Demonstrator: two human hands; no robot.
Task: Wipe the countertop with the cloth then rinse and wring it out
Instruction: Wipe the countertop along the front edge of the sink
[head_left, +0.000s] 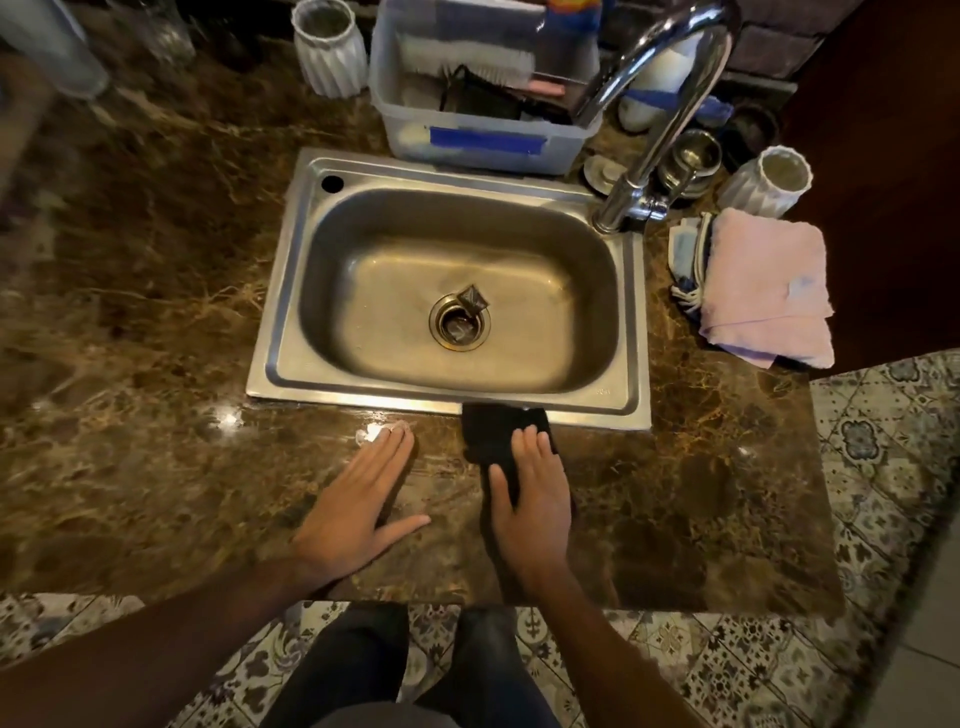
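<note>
A black cloth (493, 431) lies on the brown marble countertop (701, 493), just in front of the steel sink (291, 338). My right hand (530, 509) presses flat on the cloth with straight fingers; the cloth's far end overlaps the sink's front rim. My left hand (358, 509) rests flat on the bare counter to the left of the cloth, fingers spread. The sink basin is dry-looking, with a drain (460, 322) in the middle. The chrome faucet (654, 119) arches over the sink's back right corner.
A folded pink towel (769, 291) lies right of the sink. White ribbed vases (769, 182) (327, 47) stand at back right and back left. A clear bin (483, 130) with brushes sits behind the sink. Patterned floor tiles show below the counter edge.
</note>
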